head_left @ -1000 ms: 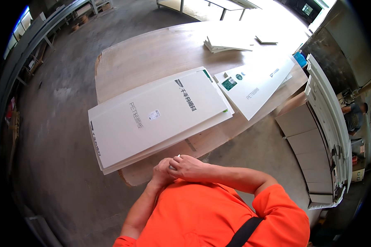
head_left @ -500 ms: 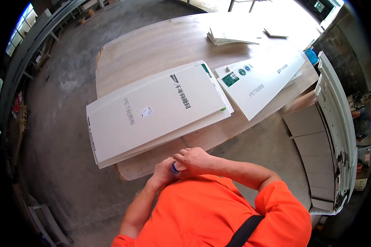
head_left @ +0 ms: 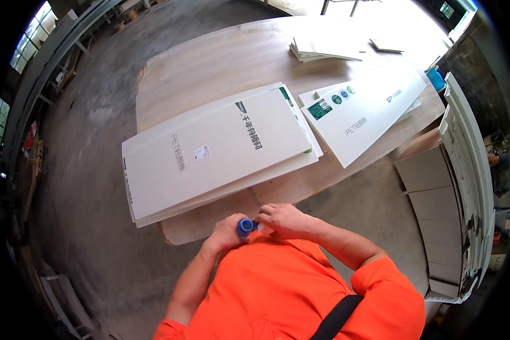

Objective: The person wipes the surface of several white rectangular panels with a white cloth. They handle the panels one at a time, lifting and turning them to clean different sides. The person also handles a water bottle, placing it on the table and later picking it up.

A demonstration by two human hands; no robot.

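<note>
The left hand (head_left: 228,232) is clamped around a blue bottle (head_left: 245,226). The bottle is located in front of the orange shirt (head_left: 300,283), just beyond the near edge of the desk (head_left: 204,68) on the wearer's side, and does not rest on the desk. Its round mouth is uncovered and points up toward the camera. The long axis runs from the mouth down toward the wearer's body and is strongly foreshortened; the lower end is partly hidden, so its exact tilt cannot be determined.

The right hand (head_left: 282,220) is positioned just beside the mouth, on the right, with fingers bent and close together. A small pale piece (head_left: 259,226) shows at the fingertips; its kind, and whether the fingers clamp it, cannot be determined.

The desk carries a stack of white panels (head_left: 215,133), with its long axis running from lower left to upper right. A second white panel (head_left: 374,105) lies to its right, set at an angle. Toward the far side are a pile of smaller boards (head_left: 326,48) and, near it, a single board (head_left: 386,46). A black strap (head_left: 337,319) crosses the shirt.
</note>
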